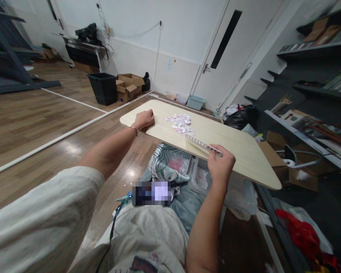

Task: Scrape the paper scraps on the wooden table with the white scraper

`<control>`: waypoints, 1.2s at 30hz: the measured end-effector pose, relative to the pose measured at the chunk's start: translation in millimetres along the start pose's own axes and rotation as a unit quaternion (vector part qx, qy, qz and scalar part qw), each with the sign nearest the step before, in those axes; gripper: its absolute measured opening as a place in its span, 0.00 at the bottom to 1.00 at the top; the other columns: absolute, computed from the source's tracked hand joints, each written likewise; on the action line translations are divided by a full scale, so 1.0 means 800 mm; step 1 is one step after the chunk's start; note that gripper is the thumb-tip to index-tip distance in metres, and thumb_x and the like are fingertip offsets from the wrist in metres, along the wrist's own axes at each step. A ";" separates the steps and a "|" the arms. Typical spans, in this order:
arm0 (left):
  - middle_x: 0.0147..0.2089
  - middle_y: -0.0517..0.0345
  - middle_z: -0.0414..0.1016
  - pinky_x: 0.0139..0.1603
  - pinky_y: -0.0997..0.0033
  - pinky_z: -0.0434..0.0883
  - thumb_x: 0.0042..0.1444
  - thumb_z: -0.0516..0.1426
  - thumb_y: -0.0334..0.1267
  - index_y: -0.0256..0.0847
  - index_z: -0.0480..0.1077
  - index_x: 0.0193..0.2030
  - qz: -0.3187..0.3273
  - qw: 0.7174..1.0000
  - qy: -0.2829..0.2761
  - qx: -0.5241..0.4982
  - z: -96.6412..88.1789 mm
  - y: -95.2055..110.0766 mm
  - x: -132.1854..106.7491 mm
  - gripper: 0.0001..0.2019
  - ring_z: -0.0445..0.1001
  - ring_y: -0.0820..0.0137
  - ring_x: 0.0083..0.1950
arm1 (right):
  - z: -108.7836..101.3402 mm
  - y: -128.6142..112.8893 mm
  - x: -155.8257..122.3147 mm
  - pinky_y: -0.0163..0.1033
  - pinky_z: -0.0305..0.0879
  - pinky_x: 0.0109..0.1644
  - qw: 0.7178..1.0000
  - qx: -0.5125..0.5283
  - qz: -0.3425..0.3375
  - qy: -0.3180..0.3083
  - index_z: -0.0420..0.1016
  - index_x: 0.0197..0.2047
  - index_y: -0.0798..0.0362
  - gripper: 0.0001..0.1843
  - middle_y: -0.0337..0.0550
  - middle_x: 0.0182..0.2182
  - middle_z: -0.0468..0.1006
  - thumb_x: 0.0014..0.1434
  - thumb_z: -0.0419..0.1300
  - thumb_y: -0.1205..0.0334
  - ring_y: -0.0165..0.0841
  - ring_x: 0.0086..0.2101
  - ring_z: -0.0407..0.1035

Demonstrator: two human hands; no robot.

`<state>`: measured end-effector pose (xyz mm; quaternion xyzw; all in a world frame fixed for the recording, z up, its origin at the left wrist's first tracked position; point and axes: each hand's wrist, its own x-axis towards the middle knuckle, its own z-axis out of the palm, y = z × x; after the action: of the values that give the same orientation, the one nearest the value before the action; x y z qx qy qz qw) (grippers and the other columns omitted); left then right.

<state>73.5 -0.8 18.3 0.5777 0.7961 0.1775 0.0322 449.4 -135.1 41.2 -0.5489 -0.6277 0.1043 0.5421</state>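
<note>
My left hand [144, 119] rests as a closed fist on the far left corner of a light wooden table [244, 151]; whether anything is inside it is hidden. My right hand [220, 163] is at the table's near edge, fingers closed on a long white strip studded with small pink dots [200, 144]. A loose heap of small white and pink pieces [181, 123] lies on the table between the two hands, closer to the left one.
Under the table lie patterned cloth [164, 163] and a clear plastic bag [238, 193]. A black bin [103, 88] and cardboard boxes [128, 87] stand by the far wall. Dark shelving [315, 94] fills the right side. A black bag [241, 116] sits behind the table.
</note>
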 end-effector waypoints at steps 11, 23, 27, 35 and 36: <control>0.69 0.33 0.87 0.68 0.47 0.77 0.75 0.55 0.41 0.41 0.81 0.72 -0.001 1.000 0.000 -0.005 0.000 0.001 -0.001 0.25 0.84 0.40 0.70 | -0.011 0.000 -0.002 0.47 0.78 0.49 0.998 -0.023 -0.013 0.053 0.89 0.32 0.51 0.14 0.52 0.33 0.91 0.52 0.60 0.66 0.48 0.37 0.85; 0.68 0.33 0.88 0.66 0.48 0.77 0.74 0.55 0.42 0.41 0.82 0.71 0.002 1.000 0.010 0.005 0.002 0.000 0.001 0.25 0.85 0.39 0.68 | 0.003 0.010 -0.002 0.48 0.80 0.52 0.999 0.009 -0.028 0.046 0.90 0.34 0.51 0.13 0.52 0.34 0.92 0.55 0.61 0.66 0.49 0.39 0.86; 0.68 0.33 0.88 0.65 0.48 0.77 0.74 0.55 0.41 0.41 0.82 0.71 0.000 1.000 0.004 0.006 0.002 0.000 0.002 0.25 0.85 0.40 0.67 | 0.025 0.020 0.004 0.49 0.81 0.54 1.000 0.019 -0.010 -0.003 0.89 0.34 0.50 0.12 0.52 0.36 0.93 0.53 0.62 0.66 0.51 0.41 0.87; 0.67 0.33 0.88 0.65 0.46 0.77 0.74 0.55 0.42 0.41 0.82 0.71 0.001 1.000 0.010 0.000 0.003 0.000 0.003 0.25 0.85 0.39 0.67 | 0.003 0.016 -0.002 0.46 0.79 0.48 0.999 0.016 -0.033 0.002 0.89 0.34 0.51 0.13 0.51 0.33 0.91 0.54 0.61 0.65 0.47 0.37 0.85; 0.67 0.33 0.88 0.65 0.46 0.78 0.74 0.55 0.41 0.41 0.82 0.71 0.001 1.000 0.010 0.002 0.003 0.000 0.003 0.25 0.85 0.39 0.67 | 0.002 0.014 -0.002 0.46 0.80 0.48 0.999 0.014 -0.037 0.010 0.89 0.34 0.51 0.13 0.51 0.33 0.91 0.54 0.61 0.65 0.47 0.37 0.85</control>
<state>73.2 1.7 16.4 0.5766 0.7962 0.1816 0.0234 454.6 -131.2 31.5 -0.5186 -0.6406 0.0880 0.5593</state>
